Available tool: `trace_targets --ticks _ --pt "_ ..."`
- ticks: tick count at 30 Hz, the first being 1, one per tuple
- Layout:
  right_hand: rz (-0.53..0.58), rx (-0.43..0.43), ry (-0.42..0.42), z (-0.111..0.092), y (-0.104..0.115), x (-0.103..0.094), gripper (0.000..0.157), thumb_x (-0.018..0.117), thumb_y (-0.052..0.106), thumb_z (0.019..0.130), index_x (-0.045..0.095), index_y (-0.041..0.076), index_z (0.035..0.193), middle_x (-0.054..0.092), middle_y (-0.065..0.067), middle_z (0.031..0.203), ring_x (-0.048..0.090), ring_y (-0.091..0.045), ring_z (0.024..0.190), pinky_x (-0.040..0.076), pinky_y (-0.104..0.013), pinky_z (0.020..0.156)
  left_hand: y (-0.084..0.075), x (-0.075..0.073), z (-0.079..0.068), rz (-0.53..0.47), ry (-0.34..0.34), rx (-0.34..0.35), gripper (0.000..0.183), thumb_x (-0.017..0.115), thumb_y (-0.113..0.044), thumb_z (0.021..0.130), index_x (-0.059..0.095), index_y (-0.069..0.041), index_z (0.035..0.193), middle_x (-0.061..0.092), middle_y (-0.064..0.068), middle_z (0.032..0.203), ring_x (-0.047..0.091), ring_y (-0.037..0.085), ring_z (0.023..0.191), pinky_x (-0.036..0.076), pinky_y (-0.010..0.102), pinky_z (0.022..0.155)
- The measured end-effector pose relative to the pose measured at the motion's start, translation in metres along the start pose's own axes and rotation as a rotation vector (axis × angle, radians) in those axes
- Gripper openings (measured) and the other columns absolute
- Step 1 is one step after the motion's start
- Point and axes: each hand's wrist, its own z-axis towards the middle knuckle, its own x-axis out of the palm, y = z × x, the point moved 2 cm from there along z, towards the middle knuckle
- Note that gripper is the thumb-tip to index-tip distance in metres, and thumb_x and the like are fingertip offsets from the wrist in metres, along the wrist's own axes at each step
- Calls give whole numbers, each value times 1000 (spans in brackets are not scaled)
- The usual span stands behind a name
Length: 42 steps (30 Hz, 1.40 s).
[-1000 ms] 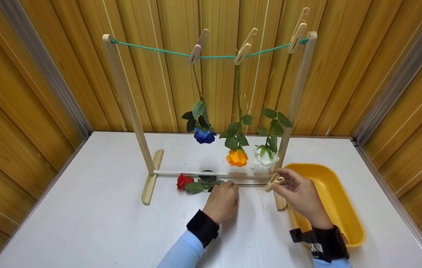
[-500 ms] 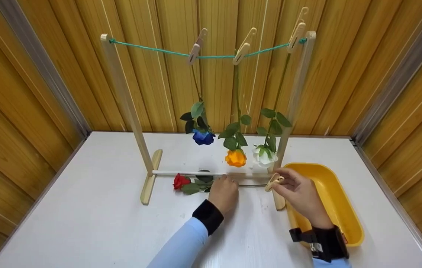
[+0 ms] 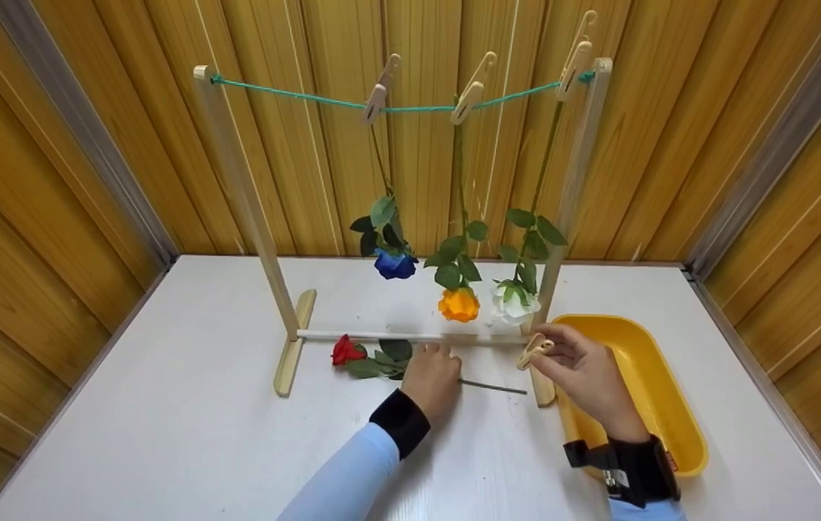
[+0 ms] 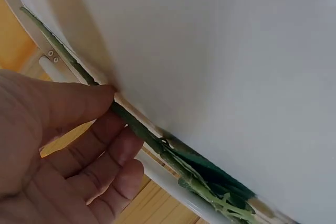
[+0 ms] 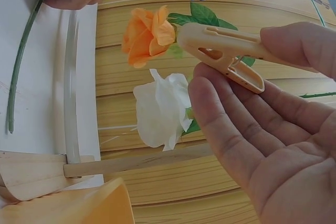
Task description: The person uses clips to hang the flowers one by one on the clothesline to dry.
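Observation:
My left hand point(image 3: 433, 378) pinches the green stem point(image 4: 137, 125) of a red rose point(image 3: 347, 350) between thumb and fingers, low over the white table. The bloom points left and the bare stem end sticks out to the right. Leaves point(image 3: 374, 360) show beside the hand. My right hand point(image 3: 578, 375) holds a beige clothespin point(image 5: 226, 51) between thumb and fingers, near the foot of the rack's right post. Blue point(image 3: 396, 263), orange point(image 3: 459, 305) and white point(image 3: 516, 302) roses hang head down, their stems clipped by clothespins to a green cord point(image 3: 294, 94).
A wooden rack with a left post point(image 3: 251, 202) and right post point(image 3: 584, 166) carries the cord. A white rod point(image 3: 482, 338) joins its feet, just behind the red rose. The yellow tray point(image 3: 660, 383) stands at the right, beneath my right forearm. Wood-panelled walls enclose the table.
The red rose has shifted slightly left, and its stem end has swung toward me, away from the rod. My left hand moved with it; my right hand with the clothespin stays nearly still.

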Motion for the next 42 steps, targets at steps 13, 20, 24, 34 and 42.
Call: trace_targets --ticks 13,20,24,34,42 --pt "28 -61 -121 -3 11 -21 35 73 -8 90 66 -9 125 70 -19 114 69 -3 92 56 -15 81 4 -33 -6 -151 -128 44 18 81 -2 79 74 -14 90 70 1 86 66 19 83 56 32 73" --pt "47 -113 -236 -7 20 -34 35 72 -12 89 66 -10 123 71 1 108 69 -6 91 56 -15 82 16 -64 -7 -335 -178 -3 18 75 1 89 71 -10 104 68 4 92 61 21 80 52 30 70" --pt "40 -109 -224 -6 20 -33 35 73 -10 89 66 -10 123 71 -3 110 69 -7 90 56 -16 82 25 -81 -8 -493 -277 -19 9 73 -3 94 67 -9 95 60 3 82 54 20 73 43 26 64" --pt "15 -60 -192 -5 18 -28 36 73 -7 91 66 -8 126 69 -5 112 68 -9 89 56 -16 81 45 -114 -16 -872 -453 -81 12 66 3 94 58 -5 94 58 4 84 56 15 75 51 27 66" --pt "4 -81 -178 -3 18 -25 36 73 -6 91 66 -7 126 68 -13 114 68 -7 90 55 -14 81 58 -109 -23 -1131 -459 -230 12 65 6 90 60 -4 86 63 5 79 62 13 68 56 29 62"
